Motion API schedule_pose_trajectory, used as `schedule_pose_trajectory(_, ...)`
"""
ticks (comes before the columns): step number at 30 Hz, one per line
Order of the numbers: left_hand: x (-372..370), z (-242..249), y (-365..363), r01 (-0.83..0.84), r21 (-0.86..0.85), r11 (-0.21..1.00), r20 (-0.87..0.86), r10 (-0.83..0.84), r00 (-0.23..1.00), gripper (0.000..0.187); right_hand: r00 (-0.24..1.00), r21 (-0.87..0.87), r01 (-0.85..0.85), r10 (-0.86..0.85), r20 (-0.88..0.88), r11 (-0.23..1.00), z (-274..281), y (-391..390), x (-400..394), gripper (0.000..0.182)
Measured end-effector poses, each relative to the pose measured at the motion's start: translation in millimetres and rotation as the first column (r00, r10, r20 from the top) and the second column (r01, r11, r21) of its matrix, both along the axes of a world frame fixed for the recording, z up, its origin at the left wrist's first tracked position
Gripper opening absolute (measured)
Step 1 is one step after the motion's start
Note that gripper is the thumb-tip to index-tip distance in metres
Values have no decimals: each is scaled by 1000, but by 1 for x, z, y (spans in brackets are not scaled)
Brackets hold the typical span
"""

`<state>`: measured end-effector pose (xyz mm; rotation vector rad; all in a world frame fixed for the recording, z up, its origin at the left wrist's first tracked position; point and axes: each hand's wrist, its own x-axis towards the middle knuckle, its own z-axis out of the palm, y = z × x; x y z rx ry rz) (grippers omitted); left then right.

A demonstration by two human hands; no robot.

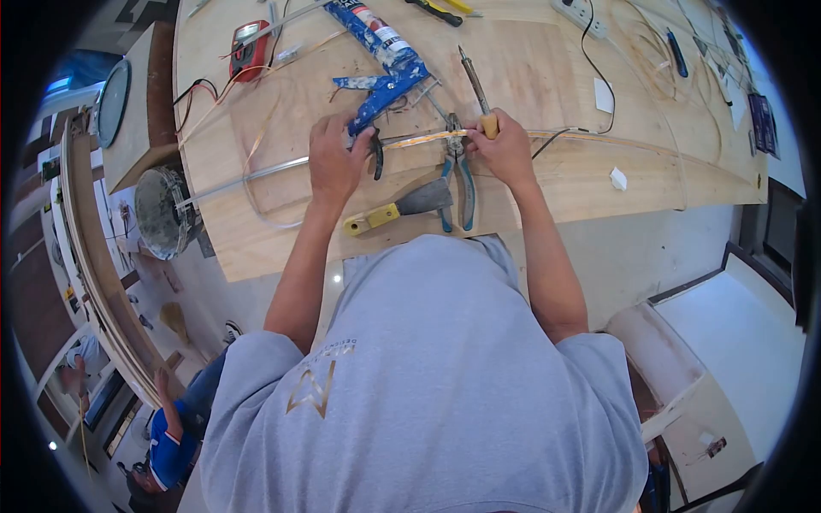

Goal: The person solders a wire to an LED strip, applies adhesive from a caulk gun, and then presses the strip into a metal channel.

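Observation:
A long, thin metal channel with an orange-yellow strip (419,139) in it runs crosswise over the wooden table. My left hand (336,161) is closed around the channel, its thumb beside a curved black piece (377,154). In my right hand (505,154) is a soldering iron (475,85), its wooden handle between the fingers and its tip pointing away from me. The right fingertips also meet the strip. Pliers with blue-grey handles (467,192) lie under the strip, jaws beside my right fingers. A scraper with a yellow handle (373,220) lies nearer to me.
Beyond my left hand lies a blue caulking gun (385,64). A red multimeter (249,50) sits at the far left, a power strip (581,15) at the far right. Loose wires cross the table (547,77). A bucket (162,214) stands off its left edge; another person (175,436) is lower left.

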<state>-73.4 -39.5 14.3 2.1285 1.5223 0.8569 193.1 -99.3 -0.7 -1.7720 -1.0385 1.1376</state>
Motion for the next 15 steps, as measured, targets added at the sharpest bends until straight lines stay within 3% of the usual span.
schedule_pose_trajectory(1, -4, -2, 2, 11, -106, 994, 28, -8, 1000, 37, 1000, 3, -9, 9, 16, 1000, 1, 0, 0, 11)
schedule_pose_trajectory(4, -8, -2, 8, 12, -115, 993, 56, -6, 998, 36, 1000, -18, -12, 12, 14, 1000, 4, 1, 0, 12)
schedule_pose_trajectory(9, -18, -8, 15, -33, -300, 954, 157, 83, 984, 32, 1000, -15, -4, 4, 0, 1000, 5, 1, -1, 14)
schedule_pose_trajectory(13, -23, 3, 10, 2, -563, 827, 127, 84, 988, 30, 1000, 0, 1, -1, -3, 1000, -1, 0, 1, 12)
schedule_pose_trajectory(15, -26, -2, 9, 20, -514, 857, 164, 76, 983, 29, 1000, 12, 6, -5, -12, 1000, -3, 0, 0, 11)
